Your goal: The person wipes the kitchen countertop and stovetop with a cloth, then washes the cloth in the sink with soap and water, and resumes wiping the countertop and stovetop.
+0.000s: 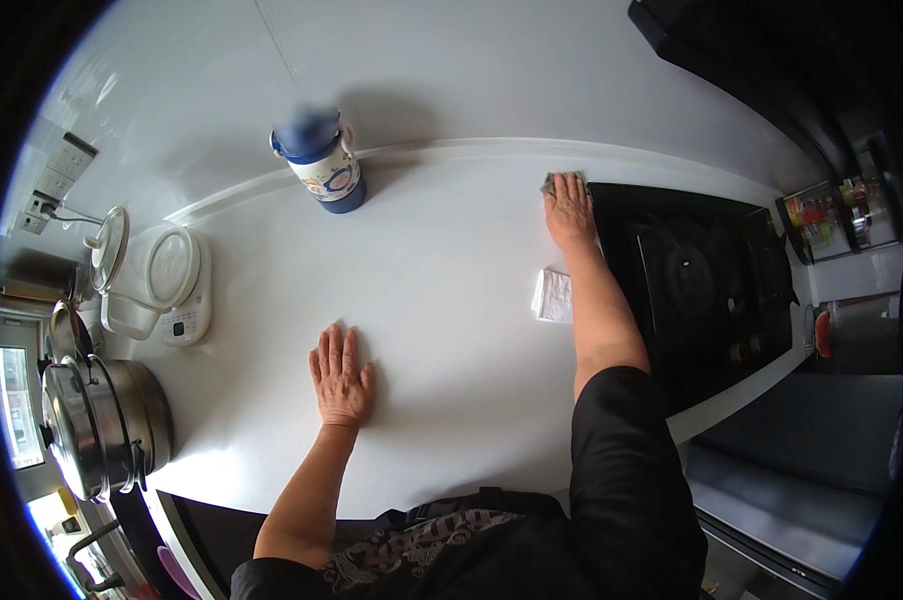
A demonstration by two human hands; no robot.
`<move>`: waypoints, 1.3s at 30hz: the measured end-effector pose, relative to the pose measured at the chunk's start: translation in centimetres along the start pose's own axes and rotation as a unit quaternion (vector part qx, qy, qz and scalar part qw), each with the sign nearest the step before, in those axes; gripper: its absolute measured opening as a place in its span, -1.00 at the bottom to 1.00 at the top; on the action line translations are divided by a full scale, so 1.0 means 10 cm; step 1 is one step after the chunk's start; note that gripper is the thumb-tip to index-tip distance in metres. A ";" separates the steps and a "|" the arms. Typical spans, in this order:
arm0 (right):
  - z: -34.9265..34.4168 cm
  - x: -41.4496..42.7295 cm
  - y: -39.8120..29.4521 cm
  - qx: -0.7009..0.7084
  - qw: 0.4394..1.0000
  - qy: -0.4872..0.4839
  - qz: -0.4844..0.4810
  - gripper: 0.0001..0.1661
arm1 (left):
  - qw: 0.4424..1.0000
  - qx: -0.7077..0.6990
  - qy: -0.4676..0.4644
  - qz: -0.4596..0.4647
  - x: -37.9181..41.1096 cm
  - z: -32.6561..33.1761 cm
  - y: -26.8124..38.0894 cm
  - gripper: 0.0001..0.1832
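Note:
My left hand [341,381] rests palm down on the white countertop [451,360], fingers spread and holding nothing. At the far right, my right hand [569,210] presses a crumpled greyish cloth [550,184] against the counter. Most of the cloth is hidden under the fingers. Just beside that hand is the back left corner of a black glass cooktop [684,277]. A folded white tissue or napkin [552,295] lies close to my right forearm, which covers part of it.
A blue and white patterned flask [330,176] stands near the back wall. To the left are a white electric kettle [172,266] on its base, a glass lid [110,247] and a stacked steel steamer pot [106,427]. A spice rack [834,217] sits beyond the cooktop, under a black range hood [751,67].

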State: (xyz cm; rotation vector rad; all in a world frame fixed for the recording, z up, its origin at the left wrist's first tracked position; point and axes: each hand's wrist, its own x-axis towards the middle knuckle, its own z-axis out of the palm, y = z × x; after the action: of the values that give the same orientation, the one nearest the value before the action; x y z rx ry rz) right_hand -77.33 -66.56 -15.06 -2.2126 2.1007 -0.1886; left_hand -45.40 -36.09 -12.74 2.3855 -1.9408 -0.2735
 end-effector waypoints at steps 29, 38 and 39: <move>-0.17 -2.88 0.48 -0.008 0.996 0.027 0.085 -0.39 | 1.000 0.006 0.027 0.009 -0.04 0.07 0.00 -0.42; -0.24 -3.84 0.64 0.016 0.995 0.044 0.084 -0.44 | 0.999 0.014 0.033 0.010 -0.02 0.10 -0.03 -0.42; -0.24 -3.96 0.67 0.021 0.995 0.064 0.077 -0.44 | 0.999 0.012 0.030 0.011 -0.02 0.09 -0.04 -0.42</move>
State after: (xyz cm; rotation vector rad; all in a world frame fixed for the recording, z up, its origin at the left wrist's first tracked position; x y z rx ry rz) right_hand -86.22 -27.33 -14.91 -2.0552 2.2984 -0.3687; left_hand -45.20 -35.72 -13.64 2.3557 -1.9545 -0.1762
